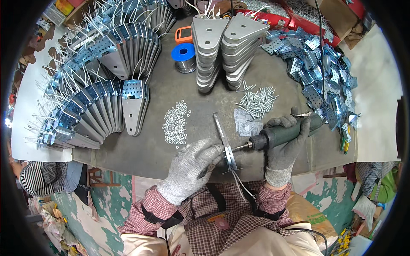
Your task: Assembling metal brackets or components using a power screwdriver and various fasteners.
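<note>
My gloved left hand (188,166) is closed on a flat metal plate (223,134) stood on edge, with white wires (241,183) trailing from its near end. In my right hand (284,155), also gloved, lies a dark power screwdriver (284,135), its fingers wrapped around the body. The bit (242,146) points left and meets the plate beside my left fingertips; whether a screw sits at its tip is hidden. Just beyond my hands are a pile of small nuts (175,123), a heap of screws (257,101) and some small printed squares (247,123).
Two stacks of grey tapered plates (208,42) stand at the far middle, beside a blue-ended wire spool (183,53) and an orange device (183,34). Rows of wired plates (98,102) fan out left. Perforated brackets (316,64), a hanging cable (321,51) and yellow-green pliers (345,138) are right.
</note>
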A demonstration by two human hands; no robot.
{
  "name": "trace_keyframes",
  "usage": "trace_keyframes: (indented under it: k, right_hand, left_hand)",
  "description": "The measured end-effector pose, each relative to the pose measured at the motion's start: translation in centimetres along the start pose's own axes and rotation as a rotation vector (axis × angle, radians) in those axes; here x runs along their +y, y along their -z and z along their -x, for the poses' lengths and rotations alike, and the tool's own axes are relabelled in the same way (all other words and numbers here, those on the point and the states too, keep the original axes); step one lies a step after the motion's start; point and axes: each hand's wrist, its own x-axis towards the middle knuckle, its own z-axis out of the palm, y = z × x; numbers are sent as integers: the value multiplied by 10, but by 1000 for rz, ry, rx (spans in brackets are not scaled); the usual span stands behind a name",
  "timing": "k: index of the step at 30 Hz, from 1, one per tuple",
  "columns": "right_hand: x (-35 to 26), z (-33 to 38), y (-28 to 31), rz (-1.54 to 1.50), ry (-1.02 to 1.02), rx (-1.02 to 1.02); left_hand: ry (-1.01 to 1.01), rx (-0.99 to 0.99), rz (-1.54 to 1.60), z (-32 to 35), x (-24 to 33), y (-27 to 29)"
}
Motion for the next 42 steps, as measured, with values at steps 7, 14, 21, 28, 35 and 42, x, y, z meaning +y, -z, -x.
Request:
trace_keyframes:
  k: [7,14,21,28,35,42]
  right_hand:
    - [1,0,0,-36,-20,18]
    - [0,0,0,-60,-32,22]
    - [-1,0,-1,-45,-12,-9]
    - [-1,2,-2,-38,18,-45]
    - [-3,-1,2,7,36,-14]
    - [-2,0,1,11,49,9]
  left_hand:
    - [-48,-69,-47,-1,-10,2]
    - [-93,-89,-25,-2,-18,3]
    - [-141,-102,-81,-4,-21,4]
    - [-128,-115,-72,-9,-14,8]
    - [-186,-97,-77,-6,-20,4]
    - [-192,-139,-123,-12,-17,2]
